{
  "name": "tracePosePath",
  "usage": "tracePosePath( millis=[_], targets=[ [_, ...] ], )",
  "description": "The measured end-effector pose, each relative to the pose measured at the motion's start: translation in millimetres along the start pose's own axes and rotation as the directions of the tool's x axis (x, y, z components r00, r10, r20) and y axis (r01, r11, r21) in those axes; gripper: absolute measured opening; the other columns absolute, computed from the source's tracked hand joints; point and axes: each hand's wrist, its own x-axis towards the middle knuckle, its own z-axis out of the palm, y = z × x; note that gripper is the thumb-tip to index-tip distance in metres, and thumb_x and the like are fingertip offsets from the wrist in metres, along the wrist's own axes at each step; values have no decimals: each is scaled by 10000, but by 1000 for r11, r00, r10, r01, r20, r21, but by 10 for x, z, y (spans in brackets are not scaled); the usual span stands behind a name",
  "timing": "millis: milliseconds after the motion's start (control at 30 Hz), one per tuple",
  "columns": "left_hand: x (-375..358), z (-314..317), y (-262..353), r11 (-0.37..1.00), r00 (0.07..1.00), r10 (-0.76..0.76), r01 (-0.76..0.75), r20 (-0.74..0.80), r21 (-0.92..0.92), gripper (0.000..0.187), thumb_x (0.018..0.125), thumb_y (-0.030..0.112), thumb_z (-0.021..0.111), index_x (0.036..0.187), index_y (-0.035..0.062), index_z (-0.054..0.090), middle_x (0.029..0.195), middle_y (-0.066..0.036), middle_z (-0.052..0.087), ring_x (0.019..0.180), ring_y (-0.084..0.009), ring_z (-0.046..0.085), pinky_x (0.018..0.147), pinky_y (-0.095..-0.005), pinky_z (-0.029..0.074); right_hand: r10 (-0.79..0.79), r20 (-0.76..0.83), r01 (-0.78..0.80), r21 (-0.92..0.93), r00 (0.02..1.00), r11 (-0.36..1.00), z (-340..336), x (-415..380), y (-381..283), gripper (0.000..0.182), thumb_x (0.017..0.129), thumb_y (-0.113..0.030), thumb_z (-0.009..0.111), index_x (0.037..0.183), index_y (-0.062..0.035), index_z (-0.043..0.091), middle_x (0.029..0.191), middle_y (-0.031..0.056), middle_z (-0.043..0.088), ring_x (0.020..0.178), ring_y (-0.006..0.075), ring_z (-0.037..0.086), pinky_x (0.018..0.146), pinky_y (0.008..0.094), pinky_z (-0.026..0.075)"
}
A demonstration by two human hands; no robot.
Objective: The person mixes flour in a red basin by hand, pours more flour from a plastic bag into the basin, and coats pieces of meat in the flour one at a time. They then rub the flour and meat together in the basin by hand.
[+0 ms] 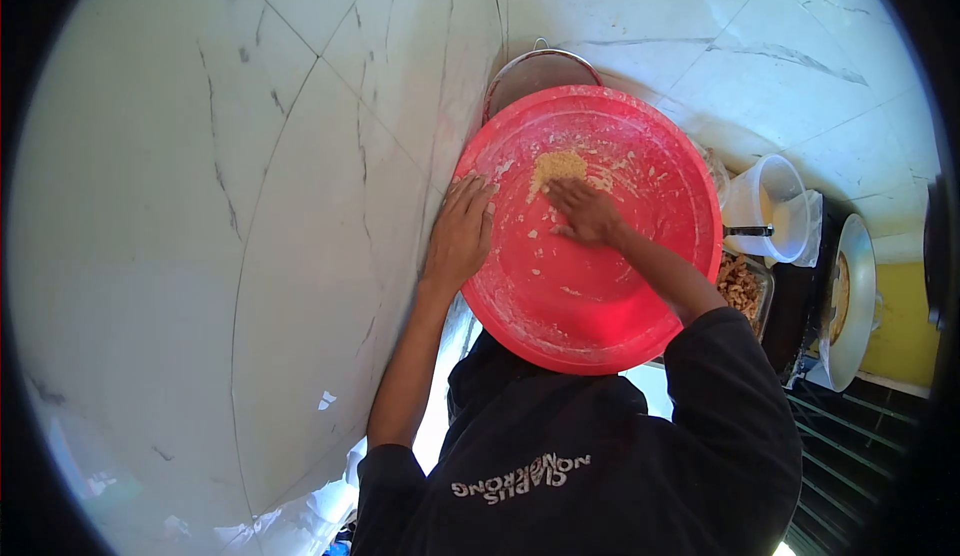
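Inside a wide, round, red plastic basin [585, 311], beside veined pale tiles [320, 206], touches a crumbly, tan heap [558, 164] with the right hand [585, 214], fingers lowered; cannot tell whether grasping any. Rests the left hand [461, 231] open on the rim, unclenched. Works near a translucent plastic tub [743, 201] and brown, chunky pieces [737, 284].

White capital lettering [522, 479] stands on the black shirt [620, 456] at the bottom centre of the frame, upside down and slanted. It appears to read "CIAPUS" and "NONGKRONG", though some letters are unclear among the folds.
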Motion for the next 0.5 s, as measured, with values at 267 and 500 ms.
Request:
tracePosePath(
  millis=[267, 500],
  targets=[
    [-11, 7, -25, 1000, 1000, 0, 0, 26, 1, 316, 937, 59, 546, 1238, -23, 597, 1333, -236, 577, 1315, -396, 491, 1166, -486, 328, -134, 51, 131, 55, 990, 990, 163, -277, 73, 825, 992, -651, 298, 1593, -98, 184, 1658, 90, 199, 1536, 250, 154, 1261, 430, 92],
    [18, 15, -3, 1000, 1000, -1, 0, 15, 18, 318, 940, 65, 539, 1235, -39, 597, 1326, -248, 581, 1311, -399, 494, 1166, -490, 324, 74, -57, -74, 5, 996, 997, 45, -212, 130, 836, 984, -669, 299, 1587, -97, 213, 1648, 95, 231, 1534, 251, 160, 1262, 430, 88]
  ],
)
